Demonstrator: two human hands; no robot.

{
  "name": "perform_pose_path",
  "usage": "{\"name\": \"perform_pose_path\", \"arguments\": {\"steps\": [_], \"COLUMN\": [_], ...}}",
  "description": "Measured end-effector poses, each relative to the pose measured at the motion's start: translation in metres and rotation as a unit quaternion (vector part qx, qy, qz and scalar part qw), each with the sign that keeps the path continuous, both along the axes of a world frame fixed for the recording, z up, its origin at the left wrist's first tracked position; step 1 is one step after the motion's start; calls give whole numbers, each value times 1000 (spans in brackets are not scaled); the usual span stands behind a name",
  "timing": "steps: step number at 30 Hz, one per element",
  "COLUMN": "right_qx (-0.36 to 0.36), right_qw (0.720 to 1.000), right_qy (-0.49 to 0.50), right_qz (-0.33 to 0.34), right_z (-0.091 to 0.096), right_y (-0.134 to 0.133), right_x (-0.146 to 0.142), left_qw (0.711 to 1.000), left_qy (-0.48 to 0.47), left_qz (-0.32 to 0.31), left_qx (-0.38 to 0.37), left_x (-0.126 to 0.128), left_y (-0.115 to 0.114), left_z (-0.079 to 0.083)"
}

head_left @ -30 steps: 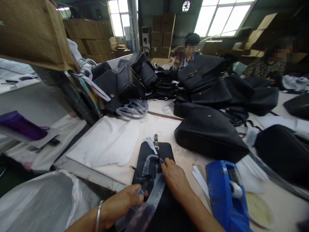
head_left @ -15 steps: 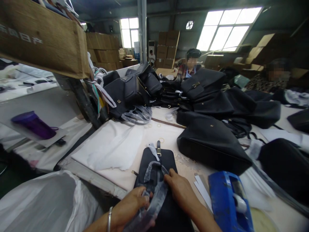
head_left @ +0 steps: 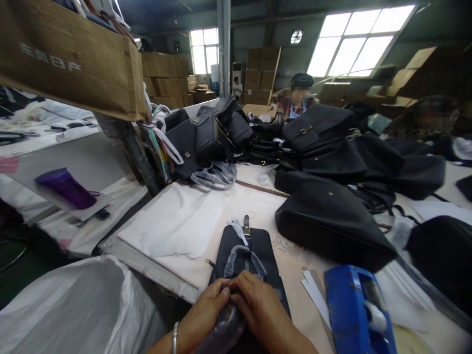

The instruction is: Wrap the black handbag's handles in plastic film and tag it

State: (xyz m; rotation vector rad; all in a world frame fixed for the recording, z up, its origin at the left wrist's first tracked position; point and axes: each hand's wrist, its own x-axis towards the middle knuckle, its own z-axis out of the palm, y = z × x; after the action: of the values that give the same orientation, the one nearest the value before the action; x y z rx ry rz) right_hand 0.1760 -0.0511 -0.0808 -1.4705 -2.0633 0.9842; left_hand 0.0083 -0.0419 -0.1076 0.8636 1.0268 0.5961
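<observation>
A black backpack (head_left: 271,246) lies on the table in front of me, with a buckled tab at its top. A loop of its strap (head_left: 236,253) is wrapped in clear plastic. Close together over the middle of the bag, my left hand (head_left: 208,309) and my right hand (head_left: 260,302) are closed around a plastic-wrapped strap (head_left: 223,332). The left thumb presses on it, while the right fingers curl over it from above. Part of the strap is hidden beneath the hands. A silver bangle circles my left wrist.
Several black bags (head_left: 328,211) are heaped at the back and right. A blue tape dispenser (head_left: 344,309) stands right of the backpack, beside white strips (head_left: 315,295). A white sack (head_left: 125,305) sits at lower left, and a purple container (head_left: 68,189) beyond it. A person (head_left: 295,101) is across the table.
My right hand has moved down and left from the upper strap to meet my left hand, and both now grip the wrapped strap together. The view has shifted slightly left.
</observation>
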Motion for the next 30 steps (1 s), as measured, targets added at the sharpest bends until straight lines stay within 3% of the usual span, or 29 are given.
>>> {"name": "perform_pose_path", "arguments": {"steps": [4,8,13,17,22,30], "right_qx": [-16,-22,-26,-6,29,-62], "right_qw": [1000,999,999,999,997,995], "right_qy": [-12,1,12,-3,20,54], "right_qz": [-22,-33,-28,-32,-63,-64], "right_z": [-10,-15,-17,-13,-13,-18], "right_y": [-2,-2,-1,0,9,21], "right_x": [-5,-7,-6,0,6,13], "left_qw": [999,1000,999,993,960,938], "left_qy": [22,-7,39,95,180,231], "left_qz": [27,13,-1,-47,-165,-214], "left_qx": [8,5,-1,47,141,143], "left_x": [-2,-1,-4,-9,-21,-34], "left_y": [2,1,1,4,8,7], "left_z": [-1,-3,-4,-4,-1,17]}}
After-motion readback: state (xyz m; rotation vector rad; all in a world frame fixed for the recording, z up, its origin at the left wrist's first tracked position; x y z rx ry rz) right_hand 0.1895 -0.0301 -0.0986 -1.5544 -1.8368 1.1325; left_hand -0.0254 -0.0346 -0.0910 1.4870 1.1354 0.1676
